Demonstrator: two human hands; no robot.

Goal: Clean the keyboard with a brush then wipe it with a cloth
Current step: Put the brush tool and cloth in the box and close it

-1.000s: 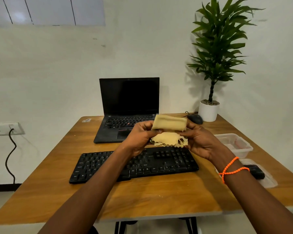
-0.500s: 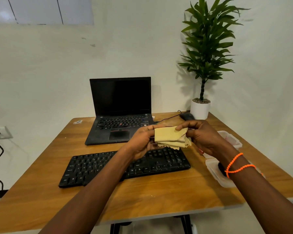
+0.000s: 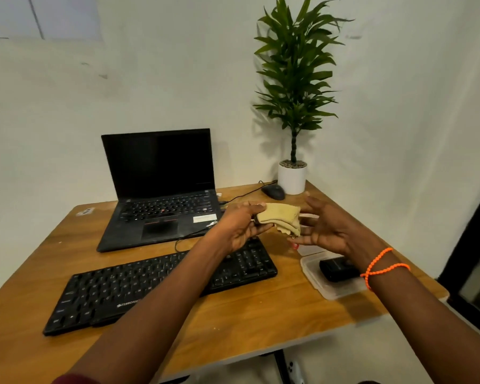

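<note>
A folded yellow cloth hangs in the air above the right end of the black keyboard. My left hand pinches the cloth's left end between thumb and fingers. My right hand is beside the cloth's right end with its fingers spread and relaxed; its fingertips are near the lower folds, and I cannot tell whether they touch. The keyboard lies flat on the wooden desk. No brush is recognisable.
An open black laptop stands behind the keyboard. A black mouse and a potted plant sit at the back right. A clear plastic tray holding a black object lies at the right, under my right wrist.
The cloth has gone from partly unfolded to a compact fold. My right hand has let go of it and opened its fingers. The view has shifted right and down.
</note>
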